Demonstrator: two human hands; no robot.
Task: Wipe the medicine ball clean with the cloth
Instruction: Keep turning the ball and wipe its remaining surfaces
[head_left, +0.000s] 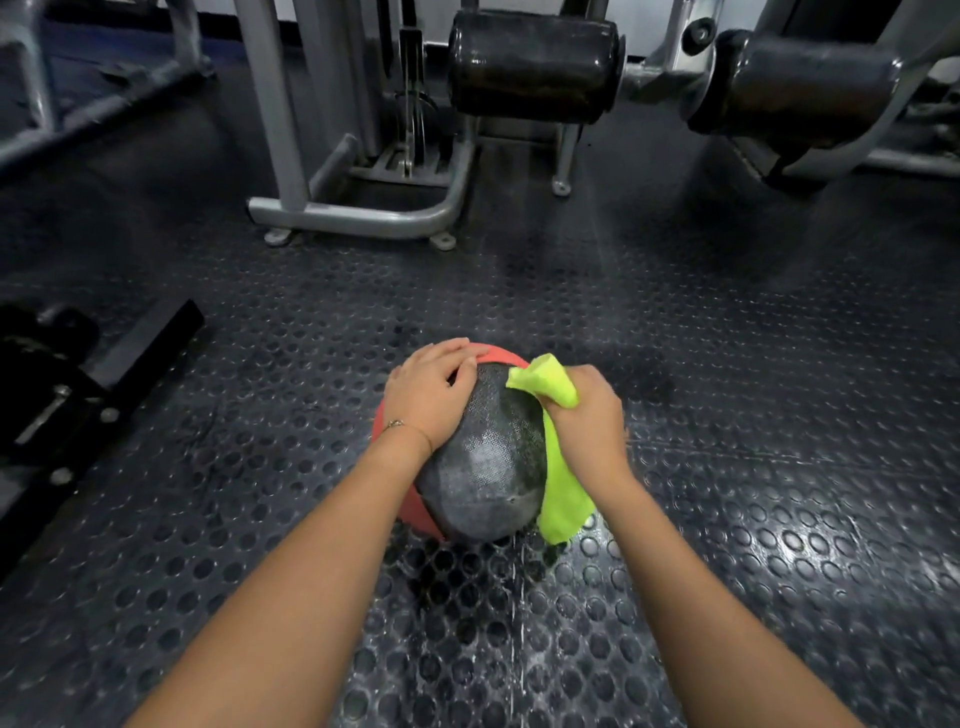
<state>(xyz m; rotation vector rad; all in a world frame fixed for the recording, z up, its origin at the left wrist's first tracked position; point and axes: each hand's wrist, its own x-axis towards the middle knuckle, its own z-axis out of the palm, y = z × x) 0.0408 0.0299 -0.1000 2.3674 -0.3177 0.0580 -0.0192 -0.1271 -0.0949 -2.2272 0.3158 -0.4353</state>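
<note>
The black-and-red medicine ball (483, 467) sits on the studded rubber floor (727, 364). On its right side, the right hand (587, 415) grips a yellow-green cloth (563, 499) against it. The left hand (431, 395) lies flat on its upper left, fingers spread. Beyond the ball stands a grey gym machine frame (363, 213).

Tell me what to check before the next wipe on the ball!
1. Ball steadied: left hand rests on its top. Ok.
2. Cloth held: right hand grips it. Ok.
3. Cloth touching ball: it lies against the ball's right side. Ok.
4. Ball sits on the floor. Ok.
5. Dark panel clean: pale patches could be shine or dirt. Cannot tell.
6. Underside wiped: hidden. Cannot tell.
</note>
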